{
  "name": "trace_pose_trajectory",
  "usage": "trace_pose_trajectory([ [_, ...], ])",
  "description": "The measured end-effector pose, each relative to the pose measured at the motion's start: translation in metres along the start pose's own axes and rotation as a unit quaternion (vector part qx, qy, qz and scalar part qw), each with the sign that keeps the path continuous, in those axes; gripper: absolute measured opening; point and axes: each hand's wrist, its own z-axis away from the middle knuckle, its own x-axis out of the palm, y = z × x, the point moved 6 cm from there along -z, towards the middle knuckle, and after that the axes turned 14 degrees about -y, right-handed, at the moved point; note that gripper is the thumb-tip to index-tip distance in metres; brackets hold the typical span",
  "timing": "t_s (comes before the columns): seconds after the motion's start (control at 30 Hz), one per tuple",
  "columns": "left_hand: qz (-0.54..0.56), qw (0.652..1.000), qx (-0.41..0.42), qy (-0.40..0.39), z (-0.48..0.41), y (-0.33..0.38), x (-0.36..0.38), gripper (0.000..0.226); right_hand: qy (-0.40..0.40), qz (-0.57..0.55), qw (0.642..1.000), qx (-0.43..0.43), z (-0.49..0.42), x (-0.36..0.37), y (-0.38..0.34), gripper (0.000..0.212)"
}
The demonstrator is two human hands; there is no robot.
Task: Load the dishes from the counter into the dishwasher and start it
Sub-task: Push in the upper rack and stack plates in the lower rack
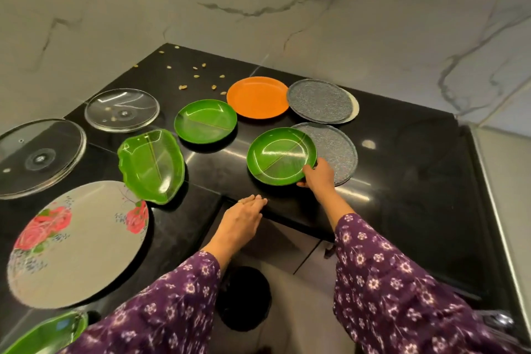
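Black counter [416, 195] under green plates [205, 121], orange plate [257, 98], speckled plates [319, 100], glass lids [122, 109], floral plate [77, 241].

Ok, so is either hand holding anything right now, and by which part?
The right hand grips the nearer round green plate by its near right rim. The left hand holds nothing; it rests on the counter edge.

The person wears a loose garment of deep purple cloth. Both the left sleeve [161, 310] and the right sleeve [382, 276] are printed all over with small pale flowers, white to light pink, each with a darker centre and set close together. The sleeves are wide and soft, and each ends partway along the forearm, leaving the wrist bare, and a thin ring [242, 202] sits on one finger of the left hand [244, 217].
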Motion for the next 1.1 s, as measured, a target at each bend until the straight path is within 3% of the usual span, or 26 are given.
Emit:
trace_pose_trajectory([
  [0.17, -0.039, 0.999, 0.011, 0.025, -0.002, 0.001, -0.004, 0.041, 0.068, -0.049, 0.996, -0.034, 0.047, -0.046, 0.013, 0.011],
  [0.33, -0.096, 0.994, -0.05, 0.008, -0.006, 0.017, -0.008, 0.021, 0.172, -0.086, 0.98, -0.056, 0.117, -0.132, 0.044, 0.011],
  [0.47, -0.111, 0.987, -0.116, -0.027, -0.019, 0.052, -0.011, 0.037, 0.268, -0.063, 0.959, -0.064, 0.183, -0.206, 0.087, 0.008],
  [0.63, -0.108, 0.992, 0.058, -0.015, -0.042, 0.173, 0.019, 0.033, 0.403, -0.063, 0.913, -0.029, 0.273, -0.286, 0.173, 0.003],
  [0.73, -0.071, 0.979, 0.185, -0.039, -0.045, 0.269, 0.054, 0.027, 0.458, -0.109, 0.882, -0.004, 0.333, -0.316, 0.223, 0.014],
  [0.87, -0.057, 0.936, 0.343, -0.053, -0.031, 0.395, 0.098, 0.032, 0.525, -0.132, 0.84, 0.023, 0.413, -0.345, 0.28, 0.018],
  [0.97, -0.048, 0.91, 0.405, -0.071, -0.024, 0.466, 0.125, 0.033, 0.555, -0.126, 0.821, 0.052, 0.458, -0.359, 0.319, 0.019],
  [1.1, -0.091, 0.872, 0.473, -0.092, -0.021, 0.542, 0.163, 0.034, 0.543, -0.104, 0.828, 0.093, 0.494, -0.371, 0.369, 0.005],
])
